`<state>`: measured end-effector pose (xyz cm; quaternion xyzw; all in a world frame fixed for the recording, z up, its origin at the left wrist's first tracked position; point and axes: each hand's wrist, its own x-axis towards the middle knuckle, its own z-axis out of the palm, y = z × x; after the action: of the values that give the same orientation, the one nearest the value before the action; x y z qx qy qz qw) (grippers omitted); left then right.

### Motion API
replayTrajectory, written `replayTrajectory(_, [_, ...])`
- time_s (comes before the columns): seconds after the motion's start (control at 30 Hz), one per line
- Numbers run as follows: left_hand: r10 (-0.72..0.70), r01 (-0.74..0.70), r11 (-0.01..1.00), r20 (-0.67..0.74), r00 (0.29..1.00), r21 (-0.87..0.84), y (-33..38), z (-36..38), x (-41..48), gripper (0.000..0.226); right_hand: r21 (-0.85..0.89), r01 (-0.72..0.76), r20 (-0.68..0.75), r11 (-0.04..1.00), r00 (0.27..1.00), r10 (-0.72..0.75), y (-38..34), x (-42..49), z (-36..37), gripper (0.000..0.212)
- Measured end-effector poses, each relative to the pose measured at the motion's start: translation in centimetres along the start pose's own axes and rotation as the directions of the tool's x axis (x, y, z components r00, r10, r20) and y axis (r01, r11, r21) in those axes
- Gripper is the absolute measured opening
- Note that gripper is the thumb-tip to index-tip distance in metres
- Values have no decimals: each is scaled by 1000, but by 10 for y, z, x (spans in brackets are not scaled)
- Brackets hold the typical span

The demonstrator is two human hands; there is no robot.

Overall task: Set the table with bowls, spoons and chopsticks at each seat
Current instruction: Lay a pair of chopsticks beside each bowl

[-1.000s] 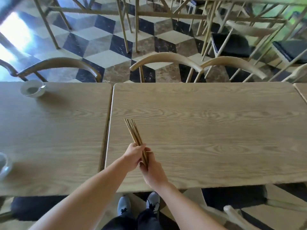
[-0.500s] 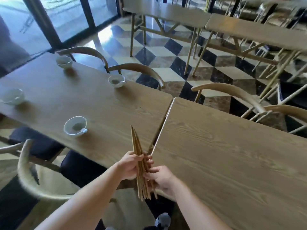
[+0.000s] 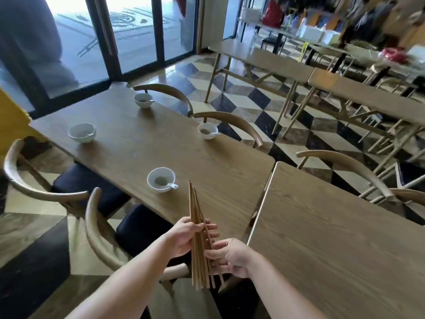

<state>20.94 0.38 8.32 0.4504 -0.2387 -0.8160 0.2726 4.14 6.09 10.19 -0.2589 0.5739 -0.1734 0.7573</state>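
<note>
Beside the nearest bowl (image 3: 161, 180), left hand (image 3: 184, 236) and right hand (image 3: 230, 255) both grip chopsticks (image 3: 195, 217).

Curved-back wooden chairs (image 3: 99, 229) with dark seat cushions drawn up along the long wooden table (image 3: 138, 143). Beyond that table, dark-framed glass doors (image 3: 135, 31); right of it, checkered marble floor (image 3: 250, 100) and more blurred tables.
</note>
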Motion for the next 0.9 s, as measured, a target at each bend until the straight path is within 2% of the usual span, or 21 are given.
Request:
replayTrajectory(0.17, [70,-68,997,-97,993,25,12,-35,-18,27,-97,-22,-4,995,1000,22,-10,12,40,32])
replayTrajectory(0.33, [114,-127,991,-213,970,-50,23,-54,-17,27,-207,-20,-71,978,997,6,-25,21,65,28])
replayTrajectory(0.57, [117,-130,990,-207,971,-48,37,-66,-5,13,-342,-7,-100,940,995,-29,-43,39,77,32])
replayTrajectory(0.67, [108,-115,993,-183,977,-25,48,-66,8,16,-413,-44,-85,910,996,9,-55,48,71,39])
replayTrajectory(0.77, [89,-91,996,-165,982,-8,64,-60,20,24,-400,-58,-25,915,998,53,-73,55,58,45])
replayTrajectory(0.9, [50,-45,998,-150,987,39,85,-53,34,29,-283,-51,77,958,994,76,-92,69,41,43])
